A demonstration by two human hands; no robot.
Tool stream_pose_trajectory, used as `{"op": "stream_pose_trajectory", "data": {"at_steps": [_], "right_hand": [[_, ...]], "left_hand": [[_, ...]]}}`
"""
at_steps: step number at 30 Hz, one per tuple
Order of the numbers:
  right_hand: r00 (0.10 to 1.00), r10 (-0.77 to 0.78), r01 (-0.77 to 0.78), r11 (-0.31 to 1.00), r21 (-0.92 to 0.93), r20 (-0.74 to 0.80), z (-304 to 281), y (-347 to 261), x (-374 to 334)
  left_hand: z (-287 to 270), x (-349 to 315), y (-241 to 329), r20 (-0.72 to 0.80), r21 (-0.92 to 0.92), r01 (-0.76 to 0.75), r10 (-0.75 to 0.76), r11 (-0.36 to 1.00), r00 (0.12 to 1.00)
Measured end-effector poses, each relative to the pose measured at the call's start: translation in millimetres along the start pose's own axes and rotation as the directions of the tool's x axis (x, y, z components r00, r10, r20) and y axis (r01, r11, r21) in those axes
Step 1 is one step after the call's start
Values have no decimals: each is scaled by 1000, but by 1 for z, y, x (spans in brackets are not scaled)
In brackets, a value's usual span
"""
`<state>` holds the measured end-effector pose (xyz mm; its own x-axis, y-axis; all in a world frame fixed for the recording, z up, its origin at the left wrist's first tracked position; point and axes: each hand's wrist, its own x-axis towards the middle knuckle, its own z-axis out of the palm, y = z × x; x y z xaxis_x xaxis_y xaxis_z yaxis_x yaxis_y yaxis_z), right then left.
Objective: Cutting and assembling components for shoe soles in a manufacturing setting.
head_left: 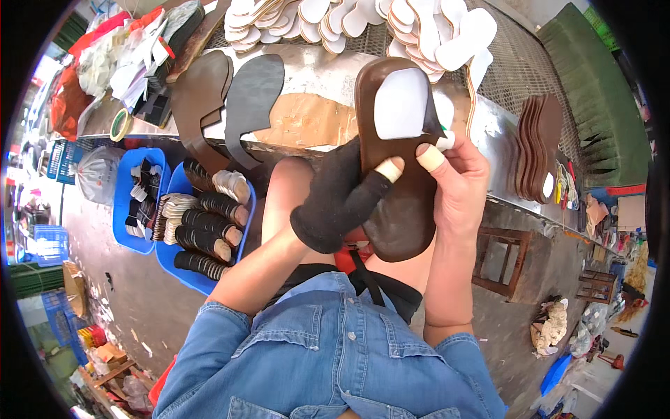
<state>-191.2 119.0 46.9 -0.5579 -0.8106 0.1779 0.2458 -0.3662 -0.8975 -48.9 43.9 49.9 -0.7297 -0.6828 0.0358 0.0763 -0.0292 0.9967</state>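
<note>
Both hands hold a dark brown shoe insole (399, 230) upright above my lap, in front of the bench edge. On its upper part is a white patch (399, 105). My left hand (335, 202), in a black fingerless glove, grips its left edge, the taped thumb lying on the brown face. My bare right hand (460, 178) grips the right edge, its taped thumb pressed just below the patch. A dark piece and something white show behind the right edge, partly hidden by the right fingers; I cannot make out what they are.
On the metal bench lie brown sole-shaped pieces (199, 91), a grey one (256, 91), brown cardboard (307, 120), a pile of white insoles (419, 28) and a brown insole stack (534, 150). Blue bins (249, 230) with stacked parts stand at left; a wooden stool (513, 262) stands under the bench.
</note>
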Motion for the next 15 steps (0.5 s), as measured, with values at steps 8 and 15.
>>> {"op": "stream_pose_trajectory", "data": {"at_steps": [8,15], "right_hand": [[730,-541,629,291,-721,418,25,-7,-18],[871,-399,476,540,-695,286,21,-6,-23]], "left_hand": [[8,8,-7,-163,-189,-87,56,978,985],[0,-2,1,-172,-109,-41,22,993,985]]}}
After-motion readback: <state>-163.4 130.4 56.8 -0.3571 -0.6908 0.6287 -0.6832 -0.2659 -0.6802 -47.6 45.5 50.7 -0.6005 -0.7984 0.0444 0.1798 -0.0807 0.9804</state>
